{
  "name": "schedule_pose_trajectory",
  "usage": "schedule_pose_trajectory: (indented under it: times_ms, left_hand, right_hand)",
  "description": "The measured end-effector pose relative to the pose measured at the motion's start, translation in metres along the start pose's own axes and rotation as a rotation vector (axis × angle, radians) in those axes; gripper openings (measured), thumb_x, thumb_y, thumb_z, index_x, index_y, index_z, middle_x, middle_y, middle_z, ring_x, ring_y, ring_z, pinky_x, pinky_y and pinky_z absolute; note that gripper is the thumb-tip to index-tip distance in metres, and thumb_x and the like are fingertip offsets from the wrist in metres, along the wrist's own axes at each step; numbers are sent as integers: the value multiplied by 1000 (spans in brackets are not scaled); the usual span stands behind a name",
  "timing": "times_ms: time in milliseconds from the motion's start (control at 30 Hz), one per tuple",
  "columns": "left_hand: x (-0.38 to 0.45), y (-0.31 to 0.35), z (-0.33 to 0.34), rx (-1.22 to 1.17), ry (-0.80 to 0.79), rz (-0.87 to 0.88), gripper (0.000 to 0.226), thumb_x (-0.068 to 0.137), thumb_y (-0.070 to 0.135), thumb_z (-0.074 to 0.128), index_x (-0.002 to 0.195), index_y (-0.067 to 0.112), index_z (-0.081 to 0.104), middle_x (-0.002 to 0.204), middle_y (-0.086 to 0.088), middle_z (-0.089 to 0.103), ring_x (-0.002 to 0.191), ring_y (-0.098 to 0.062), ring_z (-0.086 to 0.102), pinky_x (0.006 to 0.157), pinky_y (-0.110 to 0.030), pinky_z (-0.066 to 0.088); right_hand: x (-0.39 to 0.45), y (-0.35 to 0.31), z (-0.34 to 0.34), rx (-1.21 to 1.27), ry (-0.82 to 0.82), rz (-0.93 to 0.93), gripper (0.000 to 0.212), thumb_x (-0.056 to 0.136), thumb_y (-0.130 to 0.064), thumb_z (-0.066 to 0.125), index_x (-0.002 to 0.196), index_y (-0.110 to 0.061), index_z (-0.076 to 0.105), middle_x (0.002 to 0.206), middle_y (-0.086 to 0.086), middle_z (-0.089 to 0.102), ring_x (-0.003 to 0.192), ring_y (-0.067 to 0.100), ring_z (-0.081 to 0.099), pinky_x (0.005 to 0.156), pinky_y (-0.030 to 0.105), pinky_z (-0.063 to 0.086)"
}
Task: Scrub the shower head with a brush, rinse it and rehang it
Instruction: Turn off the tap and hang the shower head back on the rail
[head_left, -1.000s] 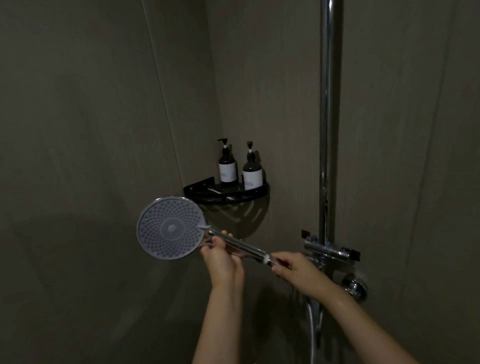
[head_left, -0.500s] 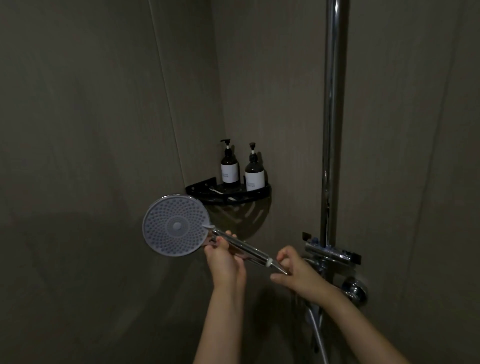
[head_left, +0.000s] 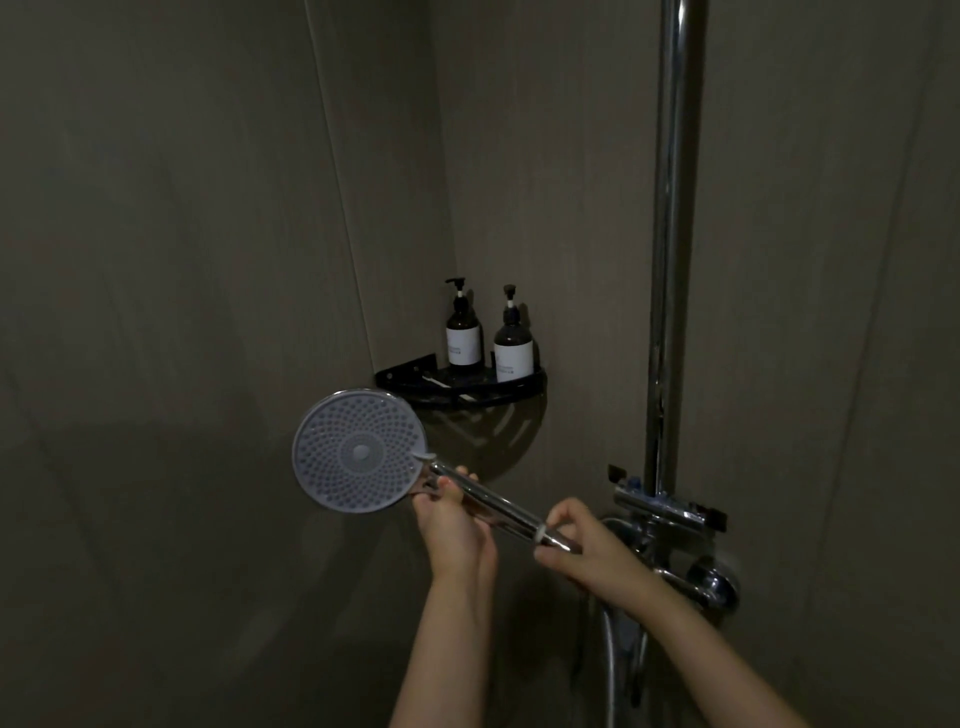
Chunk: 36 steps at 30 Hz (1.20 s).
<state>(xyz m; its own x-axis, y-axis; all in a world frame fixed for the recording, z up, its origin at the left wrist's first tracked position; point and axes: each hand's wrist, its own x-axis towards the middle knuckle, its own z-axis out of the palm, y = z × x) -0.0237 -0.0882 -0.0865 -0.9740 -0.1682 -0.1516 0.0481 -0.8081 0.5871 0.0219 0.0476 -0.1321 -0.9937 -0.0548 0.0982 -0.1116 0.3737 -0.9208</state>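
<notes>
I see a round shower head with a matt grey rubbery nozzle face (head_left: 358, 451) and glossy chrome handle, a polished chrome riser pipe (head_left: 672, 260), matt black metal corner shelf (head_left: 457, 391), and smooth matt grey-brown wall panels (head_left: 156, 260).

The room is a dim shower corner with walls (head_left: 182, 234) of large grey-brown panels, and thin vertical joints run between the panels. In the corner a black shelf (head_left: 511, 391) is fixed to both walls, and two dark pump bottles (head_left: 464, 332) with white labels stand on it side by side. At the right a chrome riser pipe (head_left: 672, 234) goes straight up the wall from a chrome mixer valve (head_left: 670, 512), and the light is weak everywhere.
</notes>
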Motion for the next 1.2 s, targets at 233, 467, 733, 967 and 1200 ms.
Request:
schedule_pose_trajectory:
  times_ms: [233, 467, 733, 967, 1200]
  left_hand:
    - [2, -4, -3, -12, 4, -22, 22, 97, 1, 34, 112, 15, 41, 87, -4, 53, 80, -15, 53, 95, -43, 39]
    - [8, -3, -4, -17, 4, 5, 28, 97, 3, 35, 120, 17, 42, 87, -3, 54, 77, -14, 53, 72, -30, 46]
    - [8, -7, -6, -1, -10, -6, 36, 97, 3, 35, 133, 9, 37, 86, -3, 54, 76, -14, 54, 72, -33, 47]
    - [10, -4, -5, -9, -3, 10, 22, 99, 6, 33, 115, 18, 42, 88, -5, 53, 76, -13, 54, 72, -33, 46]
    - [7, -3, -3, -1, 14, -2, 17, 98, 5, 35, 109, 13, 43, 87, -4, 53, 77, -14, 54, 70, -30, 47]
  right_hand:
    - [9, 0, 4, 80, 96, 45, 28, 97, -28, 42, 75, -23, 58, 74, -3, 59, 70, 4, 60, 69, 24, 50]
    - [4, 8, 3, 7, 85, -56, 34, 74, -20, 73, 90, -32, 47, 94, -4, 64, 87, 6, 65, 76, 23, 52]
    - [6, 11, 3, 32, 223, -42, 23, 95, -22, 47, 76, -25, 60, 58, -4, 58, 41, -5, 50, 43, 11, 38]
    - [-1, 16, 3, 96, 129, -69, 44, 68, -17, 77, 93, -38, 47, 96, -5, 59, 87, 7, 65, 70, 22, 53]
    - [1, 14, 1, 35, 159, -23, 17, 92, -20, 52, 82, -29, 62, 63, -6, 63, 57, 1, 60, 60, 21, 47]
